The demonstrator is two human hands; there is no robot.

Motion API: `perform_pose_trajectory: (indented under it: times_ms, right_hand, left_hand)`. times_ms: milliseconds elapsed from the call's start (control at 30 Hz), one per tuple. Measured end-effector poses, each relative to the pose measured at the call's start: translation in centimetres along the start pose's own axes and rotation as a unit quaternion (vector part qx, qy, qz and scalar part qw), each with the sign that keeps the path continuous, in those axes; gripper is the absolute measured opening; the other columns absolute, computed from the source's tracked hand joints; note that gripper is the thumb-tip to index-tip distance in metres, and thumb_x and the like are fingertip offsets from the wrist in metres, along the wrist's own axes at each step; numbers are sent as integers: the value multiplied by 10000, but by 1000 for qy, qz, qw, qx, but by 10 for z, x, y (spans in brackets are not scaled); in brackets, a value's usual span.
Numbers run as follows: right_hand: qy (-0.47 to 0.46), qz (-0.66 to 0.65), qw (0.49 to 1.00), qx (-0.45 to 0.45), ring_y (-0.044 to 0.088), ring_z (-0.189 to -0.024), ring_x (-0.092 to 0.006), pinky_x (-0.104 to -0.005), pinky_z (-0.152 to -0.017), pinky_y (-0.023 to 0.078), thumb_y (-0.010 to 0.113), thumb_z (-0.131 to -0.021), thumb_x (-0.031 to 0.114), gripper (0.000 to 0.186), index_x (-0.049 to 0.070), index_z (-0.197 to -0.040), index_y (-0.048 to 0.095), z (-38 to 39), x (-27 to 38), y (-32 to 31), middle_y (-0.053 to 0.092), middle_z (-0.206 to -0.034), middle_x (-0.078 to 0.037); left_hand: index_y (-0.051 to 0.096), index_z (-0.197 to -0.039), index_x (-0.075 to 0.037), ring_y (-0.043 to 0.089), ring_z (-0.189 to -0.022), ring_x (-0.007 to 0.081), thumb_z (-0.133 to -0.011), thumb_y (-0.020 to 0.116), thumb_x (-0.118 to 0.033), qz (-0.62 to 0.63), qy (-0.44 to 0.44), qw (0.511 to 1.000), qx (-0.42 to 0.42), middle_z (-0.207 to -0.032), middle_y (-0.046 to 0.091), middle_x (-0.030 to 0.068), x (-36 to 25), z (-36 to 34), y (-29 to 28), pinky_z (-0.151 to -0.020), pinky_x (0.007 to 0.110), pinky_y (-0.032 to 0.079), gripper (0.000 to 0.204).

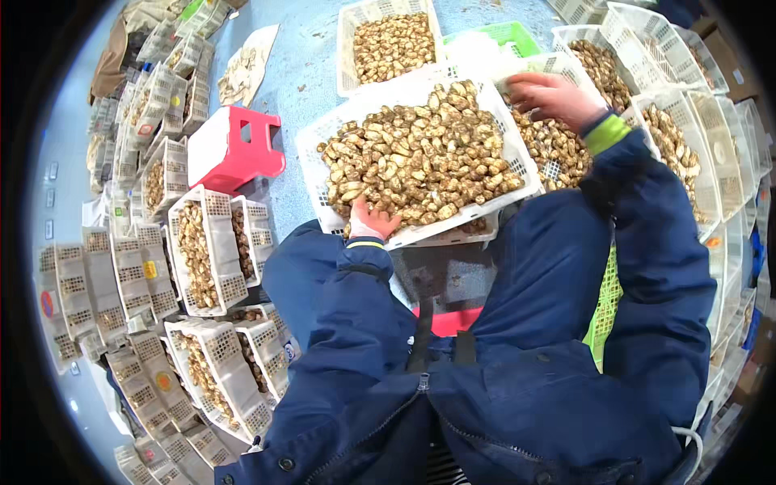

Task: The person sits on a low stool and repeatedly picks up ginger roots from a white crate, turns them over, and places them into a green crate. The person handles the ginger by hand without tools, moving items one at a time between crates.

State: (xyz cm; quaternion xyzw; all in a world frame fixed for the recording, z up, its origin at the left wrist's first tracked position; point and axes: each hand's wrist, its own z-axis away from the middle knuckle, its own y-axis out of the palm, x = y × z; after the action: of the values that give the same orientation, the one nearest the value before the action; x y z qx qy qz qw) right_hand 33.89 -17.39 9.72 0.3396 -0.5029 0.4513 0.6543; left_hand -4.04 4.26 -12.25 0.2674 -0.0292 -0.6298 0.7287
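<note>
A white perforated plastic crate [311, 174] heaped with small knobbly brown-and-cream tubers [420, 153] stands tilted in front of me, its near edge by my knees. At its near left corner my left hand [373, 220] rests on the tubers, thumb and fingers apart; its fingertips are partly hidden among them. My right hand [558, 95] hovers over a second tuber-filled crate [558, 65] on the right, fingers stretched out to the left, with nothing visible in them. More of the same tubers [558, 153] lie below that hand.
A red stool [242, 149] with a white top stands to the left. Stacked crates [218, 242] line the left, others [711, 162] the right. Beyond the heaped crate are another full crate [346, 52] and a green crate [517, 36]. A cloth [246, 65] lies on the blue floor.
</note>
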Motion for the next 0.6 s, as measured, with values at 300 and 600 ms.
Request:
perform_pose_trajectory:
  times_ms: [300, 600]
  right_hand:
    - [7, 446, 895, 9, 513, -1236, -351, -413, -1035, 404, 554, -873, 442, 597, 96, -1359, 522, -183, -128, 169, 533, -1346, -214]
    - [37, 569, 819, 62, 527, -1182, -378, -444, -1054, 374, 517, -871, 557, 655, 57, -1290, 573, -194, -129, 193, 583, -1234, -228]
  left_hand:
    - [9, -1536, -377, 142, -1464, 318, -874, 555, -593, 105, -88, 989, 51, -1614, 41, 76, 20, -4, 28, -1078, 634, 233, 885]
    - [112, -1543, -192, 61, -1487, 272, -811, 600, -662, 62, -87, 989, 99, -1616, 44, 70, 22, -2, 42, -1064, 641, 280, 997]
